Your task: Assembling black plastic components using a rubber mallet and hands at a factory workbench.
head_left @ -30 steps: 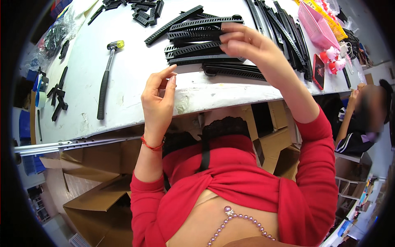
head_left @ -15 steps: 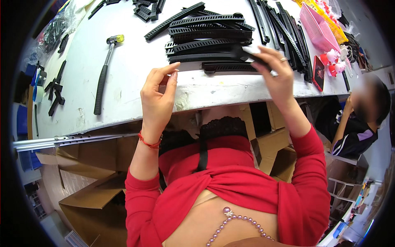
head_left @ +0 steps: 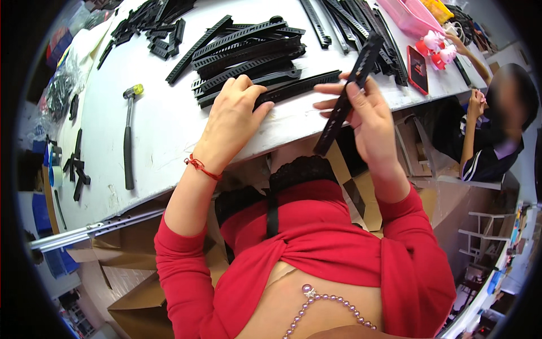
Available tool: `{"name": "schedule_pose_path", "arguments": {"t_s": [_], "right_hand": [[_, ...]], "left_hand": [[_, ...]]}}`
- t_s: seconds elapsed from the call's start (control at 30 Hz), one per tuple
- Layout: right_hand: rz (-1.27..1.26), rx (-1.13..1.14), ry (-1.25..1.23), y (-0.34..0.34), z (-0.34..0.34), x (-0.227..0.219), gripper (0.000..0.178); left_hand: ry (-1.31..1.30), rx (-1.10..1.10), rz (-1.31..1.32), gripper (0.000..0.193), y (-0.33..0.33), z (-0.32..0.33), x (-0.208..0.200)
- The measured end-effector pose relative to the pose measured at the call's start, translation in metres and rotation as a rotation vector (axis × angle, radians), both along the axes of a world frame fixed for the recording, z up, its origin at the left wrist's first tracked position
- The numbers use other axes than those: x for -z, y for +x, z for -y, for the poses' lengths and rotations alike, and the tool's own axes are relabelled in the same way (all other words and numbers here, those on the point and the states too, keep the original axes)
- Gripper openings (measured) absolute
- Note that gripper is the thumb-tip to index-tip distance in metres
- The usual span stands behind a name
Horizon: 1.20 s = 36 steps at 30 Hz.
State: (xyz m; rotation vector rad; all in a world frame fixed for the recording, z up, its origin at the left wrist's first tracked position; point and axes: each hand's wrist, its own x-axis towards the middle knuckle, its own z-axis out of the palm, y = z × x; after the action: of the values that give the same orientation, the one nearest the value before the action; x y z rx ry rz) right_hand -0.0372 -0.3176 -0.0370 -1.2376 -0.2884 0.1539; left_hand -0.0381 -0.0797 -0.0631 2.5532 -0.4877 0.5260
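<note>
My right hand (head_left: 370, 116) holds a long black slotted plastic strip (head_left: 337, 116) tilted over the table's front edge, pinched under the thumb with the other fingers partly spread. My left hand (head_left: 232, 116) is closed around the left end of another slotted strip (head_left: 307, 86), which lies at the near side of a pile. The fingertips there are partly hidden. Behind that hand, a pile of similar black strips (head_left: 248, 48) lies stacked side by side on the white table (head_left: 169, 121).
A hammer (head_left: 128, 141) with a yellow head lies to the left. Small black pieces (head_left: 77, 164) are near the left edge, more (head_left: 166, 42) at the back. To the right are strips (head_left: 370, 28), a red-edged phone (head_left: 418, 69) and a pink basket (head_left: 409, 16). Another person (head_left: 485, 118) sits at the right.
My left hand has moved onto the near strip of the pile. My right hand has drawn its strip toward me, turning it more upright. The view has shifted.
</note>
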Motion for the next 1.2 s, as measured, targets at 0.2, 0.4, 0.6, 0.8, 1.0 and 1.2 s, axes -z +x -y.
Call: {"name": "schedule_pose_path", "arguments": {"t_s": [0.2, 0.4, 0.6, 0.8, 1.0, 1.2], "right_hand": [[-0.102, -0.015, -0.003, -0.007, 0.006, 0.021, 0.027], [0.094, 0.008, -0.31, -0.009, 0.007, 0.015, 0.028], [0.644, 0.179, -0.688, -0.003, -0.008, -0.01, 0.027], [1.342, 0.388, -1.004, 0.015, -0.032, -0.024, 0.047], [1.068, 0.173, -0.887, 0.045, -0.044, -0.013, 0.036], [-0.145, -0.108, 0.352, 0.042, -0.092, -0.034, 0.036]], "left_hand": [[-0.062, -0.002, -0.049, 0.018, -0.003, 0.006, -0.015], [-0.811, -0.056, -0.364, 0.018, -0.016, -0.017, -0.05], [-0.765, 0.021, -0.449, 0.025, -0.008, -0.039, -0.093], [-0.796, 0.165, -0.723, 0.027, 0.009, -0.03, -0.088], [-1.075, 0.186, -0.947, 0.058, 0.011, -0.033, -0.084], [-0.685, 0.254, -0.466, 0.07, -0.009, -0.016, -0.071]]}}
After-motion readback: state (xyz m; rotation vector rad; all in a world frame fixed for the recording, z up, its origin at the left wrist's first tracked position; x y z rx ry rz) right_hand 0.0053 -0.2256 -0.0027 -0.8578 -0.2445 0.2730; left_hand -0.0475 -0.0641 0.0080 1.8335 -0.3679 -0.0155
